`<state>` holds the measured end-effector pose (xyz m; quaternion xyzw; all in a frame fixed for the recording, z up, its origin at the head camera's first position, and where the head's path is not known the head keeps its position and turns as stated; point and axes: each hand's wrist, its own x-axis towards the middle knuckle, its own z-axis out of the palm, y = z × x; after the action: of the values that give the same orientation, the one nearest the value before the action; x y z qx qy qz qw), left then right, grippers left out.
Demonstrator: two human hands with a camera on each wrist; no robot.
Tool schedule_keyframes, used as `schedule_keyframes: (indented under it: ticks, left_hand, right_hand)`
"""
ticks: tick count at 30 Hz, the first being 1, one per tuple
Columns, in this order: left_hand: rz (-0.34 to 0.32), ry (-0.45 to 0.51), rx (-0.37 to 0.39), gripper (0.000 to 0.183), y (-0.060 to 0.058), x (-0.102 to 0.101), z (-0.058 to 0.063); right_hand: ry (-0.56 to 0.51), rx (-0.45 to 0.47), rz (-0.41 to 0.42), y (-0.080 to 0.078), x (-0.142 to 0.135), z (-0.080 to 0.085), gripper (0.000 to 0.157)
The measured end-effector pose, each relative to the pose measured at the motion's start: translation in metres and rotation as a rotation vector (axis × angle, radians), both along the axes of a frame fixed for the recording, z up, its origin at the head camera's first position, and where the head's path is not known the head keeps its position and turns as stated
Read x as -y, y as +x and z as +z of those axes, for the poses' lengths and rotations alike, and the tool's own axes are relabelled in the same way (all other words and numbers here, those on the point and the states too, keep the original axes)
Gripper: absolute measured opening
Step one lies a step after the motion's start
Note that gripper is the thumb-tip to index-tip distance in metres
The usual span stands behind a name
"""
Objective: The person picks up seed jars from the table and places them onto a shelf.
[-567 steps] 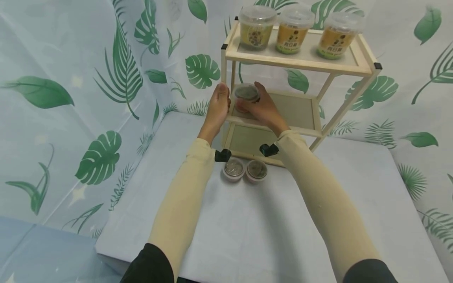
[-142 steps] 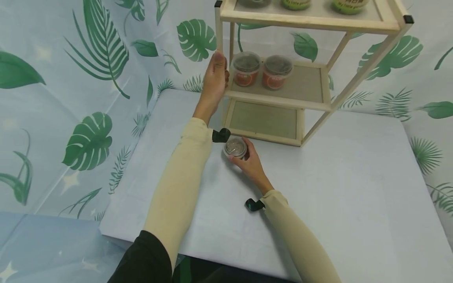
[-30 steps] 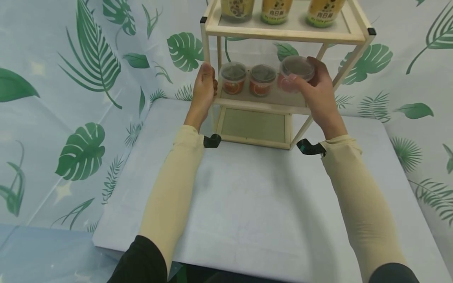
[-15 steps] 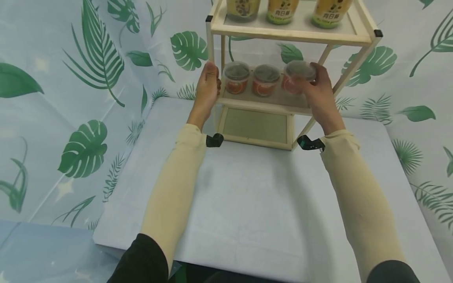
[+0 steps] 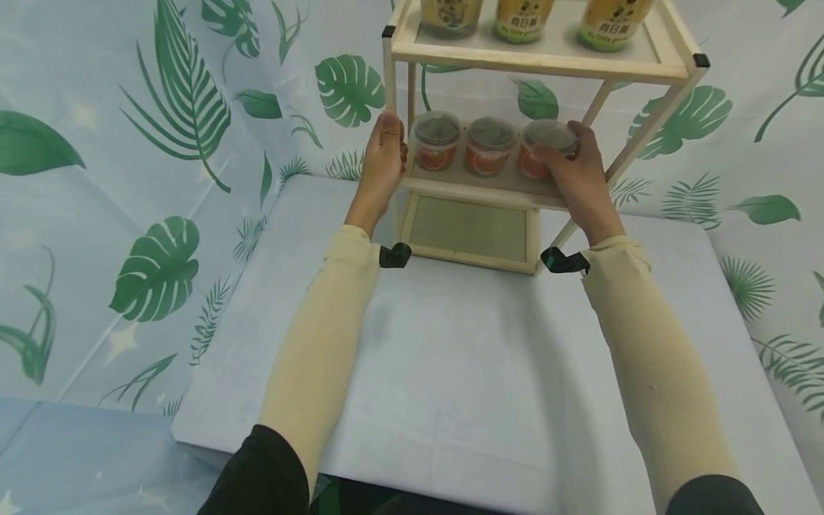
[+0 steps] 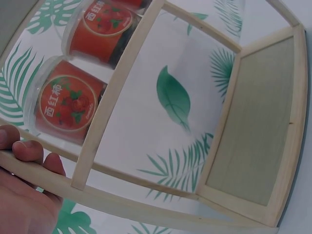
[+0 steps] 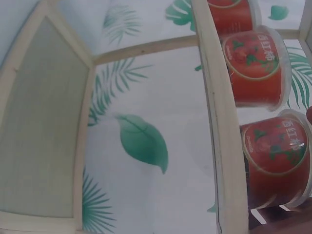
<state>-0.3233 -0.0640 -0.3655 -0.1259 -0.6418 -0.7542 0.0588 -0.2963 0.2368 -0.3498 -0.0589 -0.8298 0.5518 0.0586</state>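
Note:
My left hand grips the left front post of a pale wooden rack; in the left wrist view its fingers curl round that post. On the rack's middle shelf, three small red tomato-label cups with clear lids stand in a row: a left cup, a middle cup and a right cup. Thumb and fingers of my right hand hold the right cup near its lid. That cup is upright at the shelf rail in the right wrist view, most of the hand out of frame.
Three taller yellow-green cups, including a rightmost cup, stand on the top shelf, cut off by the frame edge. The lower panel sits near the white-covered table. Leaf-patterned cloth hangs behind and left.
The right cup, on the table 4.7 s ago, has come up to the middle shelf. During the last second my right hand lowered it beside the other two. My left hand keeps its grip.

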Motion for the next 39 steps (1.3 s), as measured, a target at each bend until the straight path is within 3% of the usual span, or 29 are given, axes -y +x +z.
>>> schedule_keyframes:
  ticks: [12,39]
  left_hand:
    - [0.010,-0.010,0.030,0.037,0.003,0.001,0.003]
    - [0.023,-0.014,0.010,0.037,0.001,0.000,0.001]
  right_hand:
    - [0.053,-0.046,0.005,0.003,0.001,-0.007,0.092]
    - [0.072,-0.071,0.006,0.012,0.004,-0.013,0.091]
